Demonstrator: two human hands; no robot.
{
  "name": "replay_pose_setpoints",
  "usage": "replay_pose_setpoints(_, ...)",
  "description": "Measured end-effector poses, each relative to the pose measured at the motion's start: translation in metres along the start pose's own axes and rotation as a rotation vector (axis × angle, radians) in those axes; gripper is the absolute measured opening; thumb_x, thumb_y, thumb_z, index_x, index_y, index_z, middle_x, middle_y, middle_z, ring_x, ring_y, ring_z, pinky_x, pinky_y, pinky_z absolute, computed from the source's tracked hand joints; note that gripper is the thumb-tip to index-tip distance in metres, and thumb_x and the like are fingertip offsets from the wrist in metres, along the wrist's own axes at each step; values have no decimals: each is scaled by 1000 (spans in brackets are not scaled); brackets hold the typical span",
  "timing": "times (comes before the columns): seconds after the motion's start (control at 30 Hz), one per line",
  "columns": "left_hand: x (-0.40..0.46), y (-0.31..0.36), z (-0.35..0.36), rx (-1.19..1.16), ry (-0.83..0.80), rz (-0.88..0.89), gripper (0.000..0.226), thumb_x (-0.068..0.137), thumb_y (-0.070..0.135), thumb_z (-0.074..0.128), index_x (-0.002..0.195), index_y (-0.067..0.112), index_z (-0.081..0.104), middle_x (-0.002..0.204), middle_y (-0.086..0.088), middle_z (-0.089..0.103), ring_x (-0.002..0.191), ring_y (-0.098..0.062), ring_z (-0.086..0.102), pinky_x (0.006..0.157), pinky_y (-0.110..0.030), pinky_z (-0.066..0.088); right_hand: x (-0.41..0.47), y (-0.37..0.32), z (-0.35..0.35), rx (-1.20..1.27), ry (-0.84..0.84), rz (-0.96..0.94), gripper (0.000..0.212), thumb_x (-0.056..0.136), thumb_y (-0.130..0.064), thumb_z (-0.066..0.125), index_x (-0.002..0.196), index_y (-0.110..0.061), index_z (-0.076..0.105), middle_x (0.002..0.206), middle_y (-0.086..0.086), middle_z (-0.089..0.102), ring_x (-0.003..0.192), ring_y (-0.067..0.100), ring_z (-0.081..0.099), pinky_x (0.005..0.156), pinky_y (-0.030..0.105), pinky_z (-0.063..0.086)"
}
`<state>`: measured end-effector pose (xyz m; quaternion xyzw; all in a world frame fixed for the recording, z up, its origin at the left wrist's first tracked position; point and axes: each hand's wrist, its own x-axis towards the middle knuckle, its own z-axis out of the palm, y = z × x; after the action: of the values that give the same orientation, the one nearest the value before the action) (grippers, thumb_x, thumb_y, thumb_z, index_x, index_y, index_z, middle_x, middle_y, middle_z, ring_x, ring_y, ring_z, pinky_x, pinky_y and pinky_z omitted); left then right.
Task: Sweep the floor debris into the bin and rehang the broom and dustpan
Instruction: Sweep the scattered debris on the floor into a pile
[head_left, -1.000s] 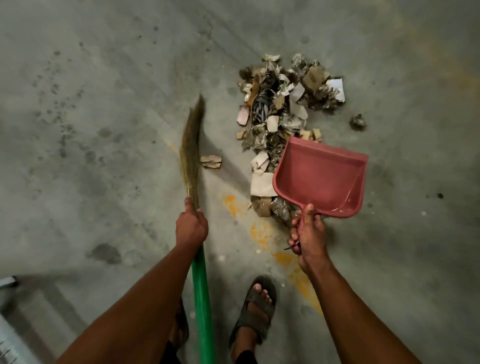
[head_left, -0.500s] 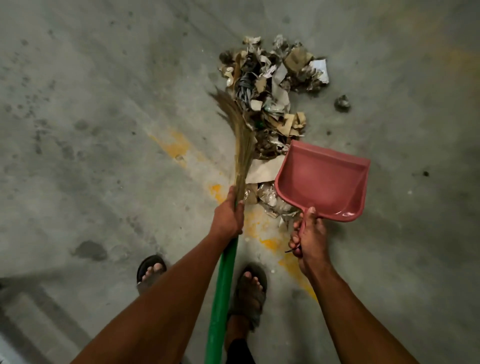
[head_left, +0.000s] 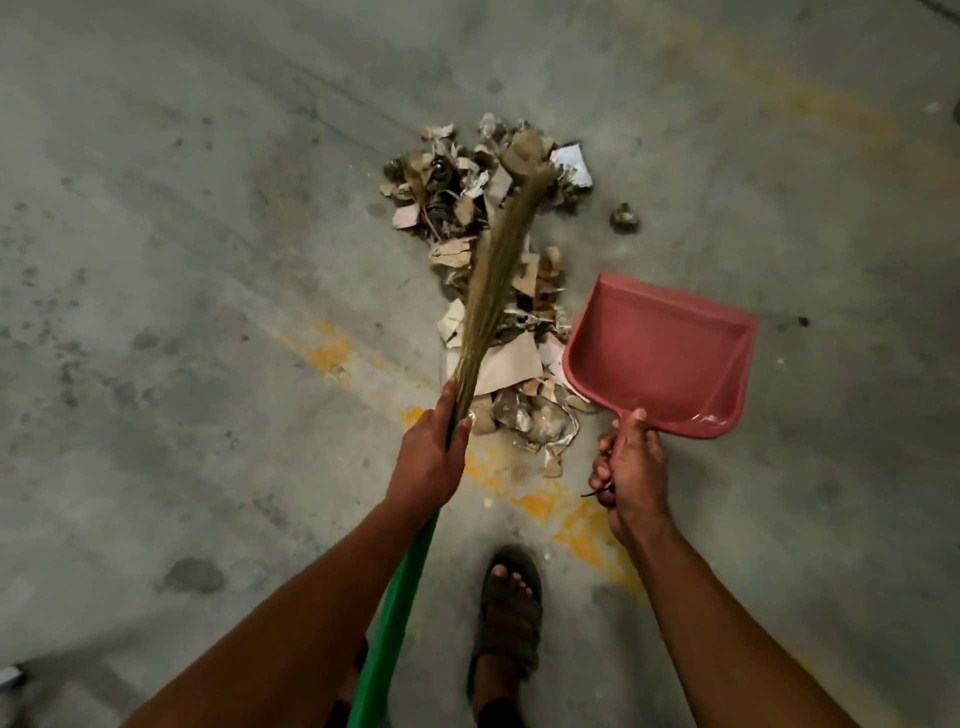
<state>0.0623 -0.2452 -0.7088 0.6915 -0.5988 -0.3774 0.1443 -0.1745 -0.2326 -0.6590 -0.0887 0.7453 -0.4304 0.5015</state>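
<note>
Broom (head_left: 498, 270) swung over debris (head_left: 519, 332) — left hand (head_left: 428, 457) grips it, right hand (head_left: 631, 467) grips dustpan (head_left: 660, 358)

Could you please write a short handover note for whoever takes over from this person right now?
Left hand grips the broom where the green handle meets the bristles, which lie across the debris pile.
Right hand grips the handle of the red dustpan, its mouth at the pile's right edge.
Done: debris gathered in one pile; one stray scrap lies to its right.
Left: the pan looks empty, so sweep in, bin it, rehang both tools.
</note>
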Motion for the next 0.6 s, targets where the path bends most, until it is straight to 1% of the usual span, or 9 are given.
replay_pose_setpoints(0.1, -12, -9, 0, 0, -89, 154, 62, 109, 39, 50, 165, 33, 25, 111, -8, 68, 93, -23, 65, 81, -38, 55, 1, 0, -13, 50, 81, 16, 36, 111, -50, 37, 98, -19, 52, 65, -2, 52, 36, 12, 39, 39, 16, 27)
replay_pose_setpoints(0.17, -19, -23, 5, 27, -208, 225, 61, 108, 43, 49, 165, 34, 27, 109, -12, 70, 93, -26, 66, 79, -37, 53, 1, 3, -24, 85, 148, 22, 36, 111, -49, 37, 94, -20, 50, 63, -2, 51, 36, 12, 38, 39, 17, 27)
replay_pose_setpoints(0.23, -24, -38, 14, 100, -336, 302, 63, 106, 49, 44, 165, 35, 26, 104, -12, 68, 89, -28, 65, 76, -33, 48, 1, 9, -34, 116, 213, 29, 36, 111, -47, 36, 92, -20, 50, 63, -1, 49, 35, 12, 38, 39, 17, 27)
replay_pose_setpoints(0.27, -27, -44, 19, 135, -396, 340, 63, 106, 50, 42, 165, 34, 27, 102, -11, 67, 89, -29, 65, 75, -32, 47, 1, 13, -38, 119, 241, 31, 35, 111, -46, 37, 94, -19, 50, 64, -1, 49, 35, 12, 38, 39, 17, 27)
replay_pose_setpoints(0.33, -29, -57, 28, 206, -515, 393, 63, 105, 52, 41, 164, 34, 29, 102, -10, 66, 89, -29, 65, 76, -34, 50, 1, 24, -46, 107, 278, 34, 33, 110, -46, 38, 101, -17, 50, 64, -1, 49, 36, 12, 38, 38, 17, 27)
replay_pose_setpoints(0.43, -23, -75, 35, 340, -703, 408, 65, 103, 53, 39, 164, 35, 28, 105, -11, 67, 93, -30, 65, 80, -38, 52, -2, 42, -52, 96, 298, 62, 33, 111, -46, 37, 105, -17, 50, 63, -2, 49, 35, 12, 38, 39, 16, 27)
replay_pose_setpoints(0.5, -14, -86, 33, 466, -805, 401, 62, 104, 50, 39, 164, 38, 27, 106, -12, 67, 95, -30, 65, 83, -41, 52, -5, 54, -52, 92, 311, 82, 33, 111, -46, 36, 105, -16, 51, 63, -1, 48, 35, 12, 38, 39, 15, 28)
replay_pose_setpoints(0.6, 7, -97, 22, 639, -884, 346, 56, 108, 42, 44, 162, 43, 28, 105, -6, 64, 92, -23, 62, 85, -40, 53, -9, 72, -48, 97, 327, 98, 35, 112, -47, 36, 103, -16, 50, 62, -1, 48, 35, 13, 38, 38, 16, 28)
